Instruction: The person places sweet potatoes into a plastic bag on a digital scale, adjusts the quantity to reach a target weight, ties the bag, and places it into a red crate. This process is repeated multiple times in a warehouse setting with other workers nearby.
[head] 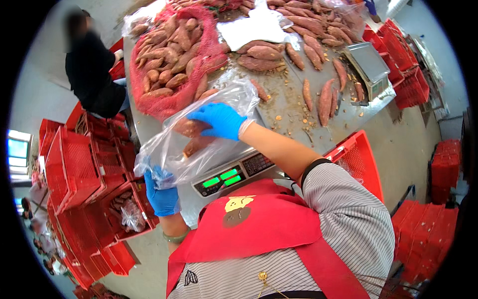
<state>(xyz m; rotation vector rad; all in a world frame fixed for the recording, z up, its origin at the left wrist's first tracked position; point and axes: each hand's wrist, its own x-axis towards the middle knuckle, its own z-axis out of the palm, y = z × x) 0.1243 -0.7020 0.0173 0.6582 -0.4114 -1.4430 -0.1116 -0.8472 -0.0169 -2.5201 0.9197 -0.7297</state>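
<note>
My left hand, in a blue glove, grips the gathered edge of a clear plastic bag. My right hand, gloved in blue too, has its fingers and thumb around a sweet potato at the bag. Just below it another sweet potato shows at the bag. Whether the right hand is inside the bag or over it, I cannot tell. Beneath lies a digital scale with lit green displays, its platform mostly hidden by the bag and my right arm.
A red mesh sack full of sweet potatoes lies open on the metal table. More sweet potatoes are heaped beyond. A second scale stands at right. Red crates stack at left, near a person; another red crate stands close right.
</note>
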